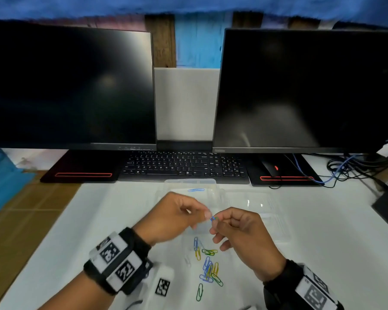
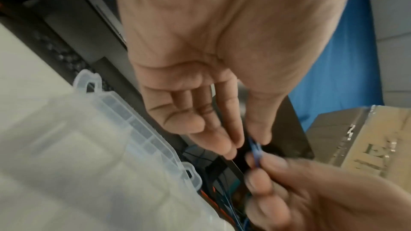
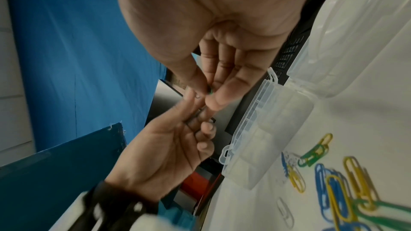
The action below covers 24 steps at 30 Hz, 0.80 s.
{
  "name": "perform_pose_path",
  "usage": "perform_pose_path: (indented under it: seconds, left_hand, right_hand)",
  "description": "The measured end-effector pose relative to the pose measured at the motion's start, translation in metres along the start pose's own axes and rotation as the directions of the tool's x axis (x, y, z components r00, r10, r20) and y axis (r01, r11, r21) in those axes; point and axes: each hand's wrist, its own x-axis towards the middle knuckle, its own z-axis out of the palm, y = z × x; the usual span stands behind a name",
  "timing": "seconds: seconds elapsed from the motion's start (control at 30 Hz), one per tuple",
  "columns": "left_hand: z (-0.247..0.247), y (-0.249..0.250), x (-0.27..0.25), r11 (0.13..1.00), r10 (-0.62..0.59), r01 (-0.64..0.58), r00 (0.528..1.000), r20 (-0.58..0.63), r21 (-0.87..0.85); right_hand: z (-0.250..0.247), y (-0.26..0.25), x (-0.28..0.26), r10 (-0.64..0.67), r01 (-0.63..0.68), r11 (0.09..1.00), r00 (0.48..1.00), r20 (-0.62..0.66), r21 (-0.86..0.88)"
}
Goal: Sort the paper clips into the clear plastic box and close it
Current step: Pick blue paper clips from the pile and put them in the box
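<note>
While both hands hover above the bench (image 1: 323, 220), fingertips meet. Left hand (image 1: 173, 217) and right hand (image 1: 244, 233) each pinch linked paper clips (image 1: 213, 218).

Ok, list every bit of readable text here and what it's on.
"ASDFGHJKL", "ZXCVBNM": faint key letters on the black keyboard.
Logo on the right black monitor, lower bezel: too blurred to read.
Print on the brown cardboard box: too blurred to read.
Black-and-white wrist markers: patterns, no words.
</note>
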Motion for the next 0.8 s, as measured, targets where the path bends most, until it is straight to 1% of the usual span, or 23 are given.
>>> perform_pose_path:
  seconds: [0.03, 0.17, 0.3, 0.37, 0.47, 0.6, 0.8]
  left_hand:
    - [0.005, -0.002, -0.009, 1.0, 0.005, -0.005, 1.0, 0.016, -0.028]
    - [0.009, -0.011, -0.022, 0.994, 0.01, -0.015, 0.998, -0.055, -0.104]
    - [0.001, -0.013, -0.029, 0.989, -0.014, 0.006, 0.998, -0.058, -0.148]
    - [-0.002, -0.013, -0.032, 0.985, -0.017, 0.006, 0.998, -0.064, -0.171]
    - [-0.002, -0.012, -0.032, 0.981, -0.002, -0.02, 0.994, -0.111, -0.195]
    - [0.001, -0.012, -0.03, 0.96, -0.013, -0.033, 0.986, -0.164, -0.279]
    - [0.01, -0.016, -0.029, 0.962, 0.035, -0.083, 0.982, -0.186, -0.26]
  right_hand:
    - [0.001, 0.0, -0.001, 0.003, -0.003, 1.0, 1.0, 0.006, -0.005]
    - [0.007, 0.001, -0.005, 0.002, -0.002, 1.0, 1.0, 0.021, 0.005]
    - [0.009, -0.005, -0.009, -0.022, 0.018, 0.996, 0.999, 0.041, 0.088]
    - [0.01, -0.007, -0.009, -0.036, 0.031, 0.994, 0.998, 0.05, 0.103]
    - [0.011, -0.006, -0.009, -0.043, 0.037, 0.995, 0.997, 0.061, 0.098]
    - [0.013, -0.005, -0.011, -0.032, 0.024, 0.995, 0.996, 0.079, 0.101]
    - [0.009, -0.005, -0.009, -0.002, -0.008, 0.985, 0.999, 0.052, 0.174]
